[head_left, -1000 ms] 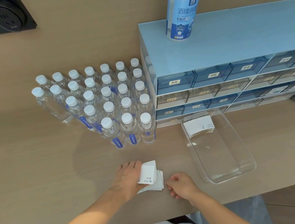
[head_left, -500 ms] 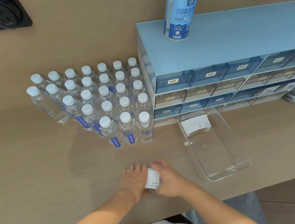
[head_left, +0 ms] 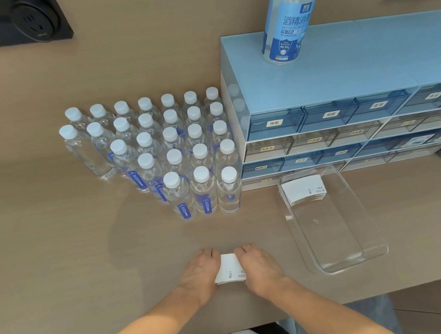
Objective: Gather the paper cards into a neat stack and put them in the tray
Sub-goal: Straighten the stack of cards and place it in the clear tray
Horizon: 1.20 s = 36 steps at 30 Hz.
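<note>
Both my hands, left hand [head_left: 199, 273] and right hand [head_left: 259, 267], have closed in; fingers now squeeze the cards [head_left: 229, 269] square near the bench's front edge, ready for the tray [head_left: 371, 231].

Rows of capped water bottles [head_left: 173, 156], blue drawer cabinet [head_left: 344, 101] beside them, alcohol spray bottle [head_left: 288, 17] standing on top

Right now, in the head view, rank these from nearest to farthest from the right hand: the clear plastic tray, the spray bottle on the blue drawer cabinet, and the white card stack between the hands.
1. White card stack: touching the right hand, on its left side.
2. Clear plastic tray: to its right on the table.
3. Spray bottle: far back, on top of the blue drawer cabinet.
</note>
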Motion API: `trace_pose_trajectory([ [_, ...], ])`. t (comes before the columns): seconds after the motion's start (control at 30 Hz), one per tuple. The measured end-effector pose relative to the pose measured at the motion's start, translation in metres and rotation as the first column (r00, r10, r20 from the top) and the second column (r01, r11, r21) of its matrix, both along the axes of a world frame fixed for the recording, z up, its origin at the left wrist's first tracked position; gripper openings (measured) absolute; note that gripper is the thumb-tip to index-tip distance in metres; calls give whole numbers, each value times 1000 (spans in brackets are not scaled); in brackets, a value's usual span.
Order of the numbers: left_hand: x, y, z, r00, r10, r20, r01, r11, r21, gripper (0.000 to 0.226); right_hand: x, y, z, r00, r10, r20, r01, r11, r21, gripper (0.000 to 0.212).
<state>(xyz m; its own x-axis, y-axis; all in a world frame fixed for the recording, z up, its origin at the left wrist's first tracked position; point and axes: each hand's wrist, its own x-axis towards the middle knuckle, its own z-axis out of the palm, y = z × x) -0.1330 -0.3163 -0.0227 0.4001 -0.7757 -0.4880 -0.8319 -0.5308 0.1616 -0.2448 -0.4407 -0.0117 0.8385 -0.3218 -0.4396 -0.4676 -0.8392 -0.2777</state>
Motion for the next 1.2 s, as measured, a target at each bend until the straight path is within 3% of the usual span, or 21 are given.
trace_pose_trajectory([
  [0.17,-1,13,-5,999,30,-35,-34,995,-93,40,-4,4,-5,1000,3,18,-3,1000,-1,40],
  [0.43,-2,25,-5,995,53,-81,-68,980,-186,55,-1,4,-5,1000,17,23,-17,1000,7,38],
  [0.6,2,32,-5,974,105,-203,-155,956,-247,72,-7,-3,-3,1000,24,14,-25,999,27,42],
  [0.8,13,43,-4,812,304,-498,-483,829,-282,84,-12,-17,8,997,-72,23,68,990,121,40],
  [0.93,16,45,-7,771,326,-547,-524,812,-255,82,-12,-25,12,994,-102,36,93,976,198,39],
  [1.1,20,48,-8,685,386,-618,-639,725,-256,62,-12,-34,15,985,-170,34,155,951,267,46],
  [1.2,21,47,-2,628,386,-675,-674,703,-226,68,-13,-34,13,986,-167,24,153,944,293,49],
])
